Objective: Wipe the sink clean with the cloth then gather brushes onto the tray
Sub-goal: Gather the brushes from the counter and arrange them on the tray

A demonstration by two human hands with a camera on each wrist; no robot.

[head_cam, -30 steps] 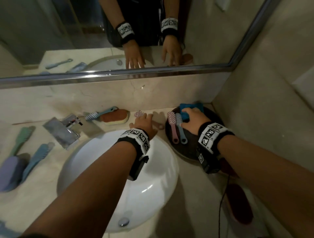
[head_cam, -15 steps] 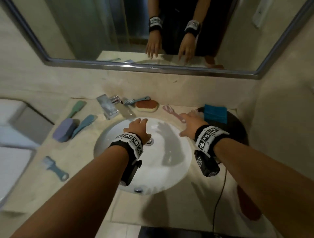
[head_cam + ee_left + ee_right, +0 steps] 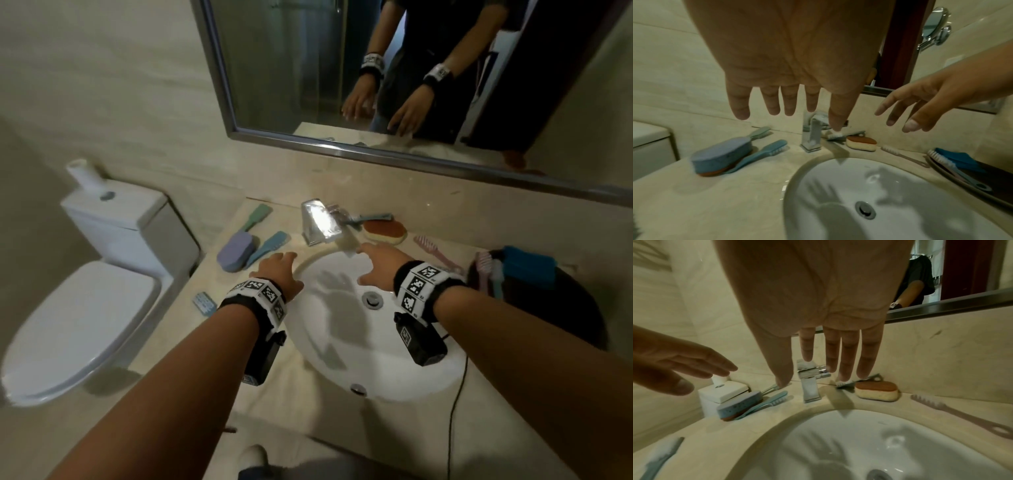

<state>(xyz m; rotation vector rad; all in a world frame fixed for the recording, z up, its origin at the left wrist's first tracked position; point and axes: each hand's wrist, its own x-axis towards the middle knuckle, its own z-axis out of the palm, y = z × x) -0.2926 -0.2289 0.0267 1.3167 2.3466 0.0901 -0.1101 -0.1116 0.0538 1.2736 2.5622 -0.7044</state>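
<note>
Blue cloth [image 3: 527,267] perhaps folded; left hand [image 3: 279,272], right hand [image 3: 378,262] spread, empty.

The right hand [image 3: 807,305] hangs empty, fingers straight, above the white ceramic sink [image 3: 838,443], its fingertips pointing toward the chrome square faucet [image 3: 809,384] and orange-topped oval sponge [image 3: 876,391].

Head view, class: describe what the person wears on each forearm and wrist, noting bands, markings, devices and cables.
Both forearms are bare, with no sleeves. Behind the left hand and the right hand sits a black wristband carrying white panels printed with black square code markers. A black box-shaped camera hangs under each wrist; a thin black cable trails from the right one.
</note>
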